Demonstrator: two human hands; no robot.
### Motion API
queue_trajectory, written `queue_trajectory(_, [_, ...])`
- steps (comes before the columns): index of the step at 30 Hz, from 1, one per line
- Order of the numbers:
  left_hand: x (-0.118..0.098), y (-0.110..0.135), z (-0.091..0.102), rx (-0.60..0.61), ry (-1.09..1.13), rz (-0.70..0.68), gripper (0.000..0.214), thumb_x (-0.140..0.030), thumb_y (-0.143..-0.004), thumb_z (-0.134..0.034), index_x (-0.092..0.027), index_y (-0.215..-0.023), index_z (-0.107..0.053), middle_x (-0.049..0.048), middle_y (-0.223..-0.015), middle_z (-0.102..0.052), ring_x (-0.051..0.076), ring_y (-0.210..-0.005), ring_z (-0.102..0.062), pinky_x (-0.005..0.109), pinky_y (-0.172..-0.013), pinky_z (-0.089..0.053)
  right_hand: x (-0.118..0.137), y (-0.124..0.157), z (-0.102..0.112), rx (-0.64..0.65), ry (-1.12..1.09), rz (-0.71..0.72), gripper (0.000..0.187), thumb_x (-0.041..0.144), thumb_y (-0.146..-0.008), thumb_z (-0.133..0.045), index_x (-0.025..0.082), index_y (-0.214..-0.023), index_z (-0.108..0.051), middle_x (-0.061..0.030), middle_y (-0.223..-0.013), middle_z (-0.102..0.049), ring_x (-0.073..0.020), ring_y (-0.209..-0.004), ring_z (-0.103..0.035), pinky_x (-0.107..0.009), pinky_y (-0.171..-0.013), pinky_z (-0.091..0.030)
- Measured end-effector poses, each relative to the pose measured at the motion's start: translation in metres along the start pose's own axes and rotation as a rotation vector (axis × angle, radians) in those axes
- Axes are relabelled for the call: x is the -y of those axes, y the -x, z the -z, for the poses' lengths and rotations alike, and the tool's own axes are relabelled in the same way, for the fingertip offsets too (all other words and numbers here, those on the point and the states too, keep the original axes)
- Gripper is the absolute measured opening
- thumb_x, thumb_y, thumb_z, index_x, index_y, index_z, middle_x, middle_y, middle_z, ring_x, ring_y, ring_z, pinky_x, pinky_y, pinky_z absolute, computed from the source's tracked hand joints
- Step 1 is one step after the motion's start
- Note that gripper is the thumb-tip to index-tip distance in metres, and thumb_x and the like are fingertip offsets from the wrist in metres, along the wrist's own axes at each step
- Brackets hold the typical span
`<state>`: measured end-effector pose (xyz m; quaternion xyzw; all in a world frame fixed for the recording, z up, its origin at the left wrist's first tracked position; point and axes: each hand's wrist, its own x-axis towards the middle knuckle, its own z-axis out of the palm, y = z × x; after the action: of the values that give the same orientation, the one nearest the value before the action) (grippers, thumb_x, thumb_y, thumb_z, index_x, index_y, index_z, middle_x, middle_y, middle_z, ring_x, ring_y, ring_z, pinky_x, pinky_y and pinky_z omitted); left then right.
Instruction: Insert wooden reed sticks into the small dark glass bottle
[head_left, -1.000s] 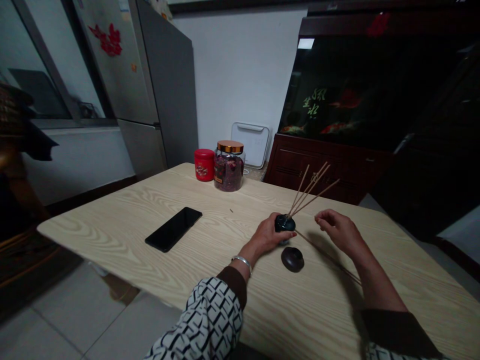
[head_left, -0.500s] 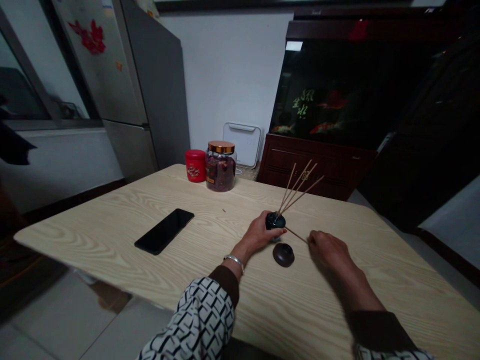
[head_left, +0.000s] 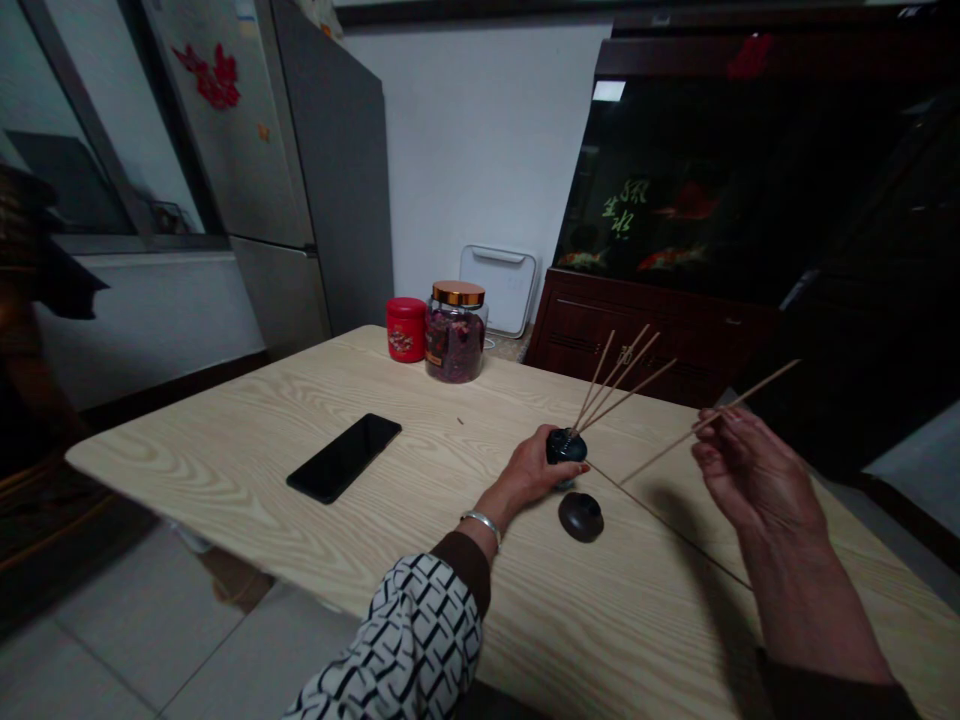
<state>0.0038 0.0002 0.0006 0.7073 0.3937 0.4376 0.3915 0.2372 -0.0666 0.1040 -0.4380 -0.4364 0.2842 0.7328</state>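
Note:
My left hand [head_left: 536, 467] is wrapped round a small dark pot [head_left: 568, 446], its thumb across the near side. Several thin brown sticks [head_left: 619, 385] stand fanned out from the pot's top. My right hand [head_left: 761, 465] is raised to the right and pinches another thin stick [head_left: 742, 400], which slants down to the left with its lower end near the table. A dark brown round lid [head_left: 581, 517] rests just in front of the pot. From beside the pot, a thin dark line, apparently another stick [head_left: 675, 529], runs along the table toward my right forearm.
A black phone [head_left: 345, 458] lies on the left of the wooden table [head_left: 420, 540]. Toward the back stand a red canister [head_left: 406, 330] and a glass jar [head_left: 455, 340] with a copper-coloured lid. Behind are a fridge [head_left: 337, 180] and a fish tank [head_left: 660, 180].
My right hand has risen and moved right, now with a stick in its fingers. My left hand still holds the pot. The view has shifted slightly left.

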Motion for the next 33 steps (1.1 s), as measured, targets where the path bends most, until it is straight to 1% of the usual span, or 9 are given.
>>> queue_trajectory(2, [0.0,0.0,0.0,0.004,0.011,0.001,0.065,-0.053,-0.069,-0.08,-0.02,-0.121,-0.058,0.0067,-0.106,-0.07,0.022,-0.097,-0.065,0.033,-0.086,-0.05,-0.006,0.006,-0.018,-0.038,-0.173,-0.151,0.022,0.028,-0.066,-0.079,0.021,-0.08,-0.064,-0.0008,-0.083,-0.066,-0.0103,-0.068,-0.063,-0.019,-0.053,-0.049])
queue_trajectory(4, [0.0,0.0,0.0,0.01,0.02,0.001,0.065,-0.052,-0.069,-0.08,-0.02,-0.12,-0.058,0.0071,-0.107,-0.07,0.022,-0.097,-0.064,0.032,-0.086,-0.05,-0.015,0.011,-0.034,-0.108,-0.217,-0.185,0.026,0.026,-0.062,-0.082,0.02,-0.08,-0.064,-0.0002,-0.083,-0.068,-0.0105,-0.071,-0.066,-0.018,-0.056,-0.053])
queue_trajectory(8, [0.001,0.0,0.0,0.008,0.008,0.003,0.067,-0.053,-0.069,-0.08,-0.019,-0.121,-0.057,0.0075,-0.106,-0.069,0.022,-0.096,-0.064,0.032,-0.084,-0.05,-0.033,0.01,-0.048,-0.233,-0.154,0.011,0.03,0.031,-0.065,-0.082,0.019,-0.082,-0.061,0.0009,-0.079,-0.068,-0.0114,-0.072,-0.069,-0.018,-0.057,-0.056])
queue_trajectory(11, [0.0,0.001,0.001,0.018,0.013,0.011,0.066,-0.053,-0.069,-0.079,-0.019,-0.122,-0.057,0.0072,-0.104,-0.069,0.022,-0.094,-0.064,0.031,-0.082,-0.05,-0.036,0.008,-0.049,-0.244,-0.13,0.093,0.028,0.031,-0.069,-0.081,0.018,-0.083,-0.061,0.0007,-0.078,-0.068,-0.0107,-0.07,-0.069,-0.018,-0.056,-0.056])
queue_trajectory(17, [-0.002,0.002,0.002,0.022,0.007,0.011,0.065,-0.053,-0.069,-0.08,-0.019,-0.12,-0.058,0.0062,-0.104,-0.069,0.021,-0.094,-0.063,0.029,-0.081,-0.049,-0.025,0.006,-0.052,-0.171,-0.023,0.253,0.024,0.031,-0.074,-0.079,0.018,-0.083,-0.061,0.0006,-0.077,-0.067,-0.0121,-0.066,-0.068,-0.021,-0.054,-0.056])
queue_trajectory(19, [-0.003,0.002,0.002,0.02,-0.001,0.018,0.065,-0.054,-0.069,-0.079,-0.019,-0.119,-0.058,0.0056,-0.103,-0.069,0.02,-0.093,-0.063,0.028,-0.08,-0.049,-0.023,0.004,-0.054,-0.141,0.025,0.277,0.024,0.032,-0.074,-0.079,0.018,-0.083,-0.061,0.0009,-0.076,-0.066,-0.0125,-0.065,-0.068,-0.023,-0.055,-0.056])
queue_trajectory(23, [-0.004,0.002,0.002,0.024,-0.008,0.021,0.065,-0.055,-0.069,-0.079,-0.02,-0.12,-0.057,0.0052,-0.105,-0.069,0.02,-0.094,-0.063,0.028,-0.08,-0.048,-0.026,0.0,-0.059,-0.051,0.128,0.203,0.023,0.034,-0.075,-0.076,0.018,-0.084,-0.062,0.0007,-0.072,-0.065,-0.0136,-0.066,-0.067,-0.025,-0.056,-0.056])
queue_trajectory(28, [-0.001,0.0,0.0,0.011,-0.022,0.018,0.065,-0.054,-0.069,-0.079,-0.02,-0.12,-0.057,0.0051,-0.103,-0.069,0.021,-0.093,-0.063,0.029,-0.081,-0.048,-0.043,0.004,-0.066,0.109,0.208,0.055,0.026,0.037,-0.074,-0.075,0.018,-0.085,-0.061,-0.0006,-0.076,-0.066,-0.0148,-0.068,-0.067,-0.025,-0.056,-0.054])
queue_trajectory(33, [0.001,0.0,0.0,0.016,-0.016,0.002,0.062,-0.05,-0.07,-0.079,-0.02,-0.119,-0.057,0.0061,-0.104,-0.069,0.022,-0.094,-0.063,0.031,-0.081,-0.049,-0.062,0.009,-0.068,0.267,0.354,0.026,0.023,0.038,-0.077,-0.07,0.018,-0.084,-0.062,-0.002,-0.075,-0.066,-0.0147,-0.065,-0.063,-0.024,-0.053,-0.045])
